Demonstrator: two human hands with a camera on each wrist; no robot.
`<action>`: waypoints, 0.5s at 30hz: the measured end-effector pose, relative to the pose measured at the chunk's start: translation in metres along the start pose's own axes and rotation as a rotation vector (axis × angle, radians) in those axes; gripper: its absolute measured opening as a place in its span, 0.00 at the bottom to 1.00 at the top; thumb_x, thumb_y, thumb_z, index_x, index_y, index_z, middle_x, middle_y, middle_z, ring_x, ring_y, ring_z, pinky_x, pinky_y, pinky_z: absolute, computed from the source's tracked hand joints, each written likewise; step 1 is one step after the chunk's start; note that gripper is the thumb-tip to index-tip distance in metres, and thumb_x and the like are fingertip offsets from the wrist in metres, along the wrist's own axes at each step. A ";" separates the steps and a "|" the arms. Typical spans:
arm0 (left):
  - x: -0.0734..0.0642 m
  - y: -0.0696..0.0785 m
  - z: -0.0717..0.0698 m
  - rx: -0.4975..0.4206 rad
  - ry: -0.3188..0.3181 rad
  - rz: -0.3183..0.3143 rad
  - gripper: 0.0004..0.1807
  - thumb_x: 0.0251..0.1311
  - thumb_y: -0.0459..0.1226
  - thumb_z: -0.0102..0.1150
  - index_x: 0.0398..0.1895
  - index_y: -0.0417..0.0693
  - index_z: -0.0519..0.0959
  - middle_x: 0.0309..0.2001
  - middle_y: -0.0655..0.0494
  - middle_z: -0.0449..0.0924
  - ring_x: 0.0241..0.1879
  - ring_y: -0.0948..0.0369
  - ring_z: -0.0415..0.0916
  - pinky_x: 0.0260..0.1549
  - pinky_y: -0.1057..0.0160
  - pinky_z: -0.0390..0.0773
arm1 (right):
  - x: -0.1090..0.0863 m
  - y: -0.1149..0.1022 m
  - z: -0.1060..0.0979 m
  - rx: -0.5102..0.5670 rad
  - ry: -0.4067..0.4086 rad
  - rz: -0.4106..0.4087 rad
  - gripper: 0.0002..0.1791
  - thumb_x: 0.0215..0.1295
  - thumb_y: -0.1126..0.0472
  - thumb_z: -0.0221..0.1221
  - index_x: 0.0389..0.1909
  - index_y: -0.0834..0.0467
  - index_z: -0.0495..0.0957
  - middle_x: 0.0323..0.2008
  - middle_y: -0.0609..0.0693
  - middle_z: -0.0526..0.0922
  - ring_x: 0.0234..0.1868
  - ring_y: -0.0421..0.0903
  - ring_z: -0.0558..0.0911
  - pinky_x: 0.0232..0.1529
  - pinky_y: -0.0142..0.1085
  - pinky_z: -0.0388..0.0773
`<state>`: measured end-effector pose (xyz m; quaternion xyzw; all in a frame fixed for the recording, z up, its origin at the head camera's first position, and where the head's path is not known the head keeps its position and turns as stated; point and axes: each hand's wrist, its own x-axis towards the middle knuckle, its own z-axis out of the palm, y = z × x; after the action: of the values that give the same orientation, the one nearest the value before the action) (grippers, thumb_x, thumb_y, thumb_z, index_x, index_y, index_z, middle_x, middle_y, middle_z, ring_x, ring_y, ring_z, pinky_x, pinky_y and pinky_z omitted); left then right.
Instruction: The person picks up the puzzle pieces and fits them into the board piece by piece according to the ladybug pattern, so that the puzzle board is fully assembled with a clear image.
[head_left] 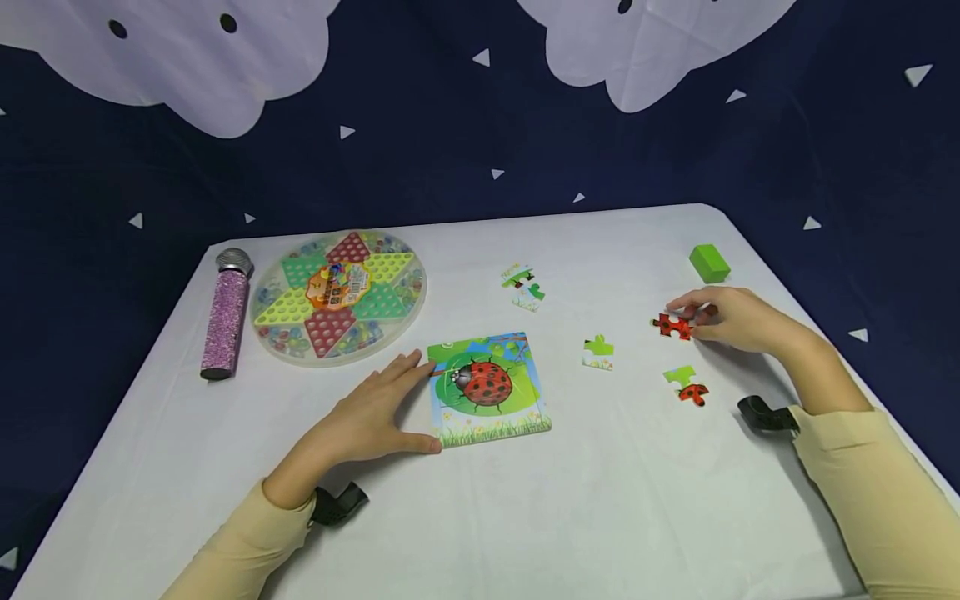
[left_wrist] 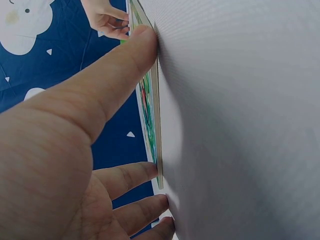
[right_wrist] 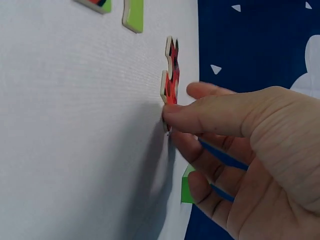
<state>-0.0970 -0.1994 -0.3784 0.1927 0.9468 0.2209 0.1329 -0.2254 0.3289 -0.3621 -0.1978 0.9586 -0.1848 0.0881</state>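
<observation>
A square ladybug picture puzzle [head_left: 487, 387] lies flat on the white table. My left hand [head_left: 367, 417] is spread at its left side, thumb touching the near left corner and index finger on the left edge; the left wrist view shows the puzzle's thin edge [left_wrist: 156, 115] between them. Over at the right, my right hand [head_left: 738, 321] pinches a red, black-spotted jigsaw piece [head_left: 672, 327] between thumb and fingers, close over the table. In the right wrist view this piece [right_wrist: 171, 75] is seen nearly edge-on. Just nearer lie a green piece [head_left: 678, 375] and a red piece [head_left: 693, 394].
A green-and-white jigsaw piece [head_left: 598, 353] lies right of the puzzle, and more pieces [head_left: 528, 297] lie behind it. A green block [head_left: 709, 263] sits beyond my right hand. At the back left are a round Chinese checkers board [head_left: 386, 302] and a pink glittery microphone [head_left: 227, 317].
</observation>
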 end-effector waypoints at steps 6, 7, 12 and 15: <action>-0.001 0.000 0.000 0.002 0.001 -0.005 0.63 0.53 0.60 0.81 0.86 0.45 0.59 0.87 0.39 0.50 0.86 0.37 0.49 0.81 0.29 0.54 | 0.007 0.002 0.001 0.026 0.015 -0.021 0.24 0.65 0.74 0.68 0.61 0.57 0.86 0.53 0.57 0.90 0.53 0.55 0.85 0.53 0.47 0.82; -0.001 0.000 0.000 0.002 0.001 -0.005 0.63 0.53 0.60 0.81 0.86 0.45 0.59 0.87 0.39 0.50 0.86 0.37 0.49 0.81 0.29 0.54 | 0.008 0.002 0.001 0.025 0.022 -0.019 0.24 0.65 0.74 0.68 0.61 0.57 0.86 0.52 0.57 0.90 0.52 0.55 0.84 0.52 0.47 0.81; -0.001 0.000 0.000 0.000 -0.001 -0.001 0.63 0.53 0.60 0.81 0.86 0.45 0.59 0.87 0.39 0.50 0.86 0.38 0.48 0.81 0.29 0.54 | 0.008 0.003 0.002 0.009 0.060 0.035 0.22 0.67 0.66 0.70 0.62 0.61 0.84 0.45 0.57 0.87 0.46 0.52 0.82 0.44 0.41 0.78; -0.001 0.000 0.000 0.001 0.001 -0.001 0.63 0.53 0.60 0.81 0.86 0.45 0.59 0.87 0.39 0.50 0.86 0.38 0.48 0.81 0.29 0.54 | 0.005 0.000 0.002 0.006 0.071 0.121 0.25 0.70 0.54 0.71 0.63 0.62 0.82 0.42 0.57 0.87 0.41 0.50 0.80 0.40 0.39 0.74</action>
<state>-0.0959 -0.2003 -0.3784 0.1920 0.9471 0.2203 0.1326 -0.2290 0.3263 -0.3642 -0.1328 0.9707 -0.1891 0.0657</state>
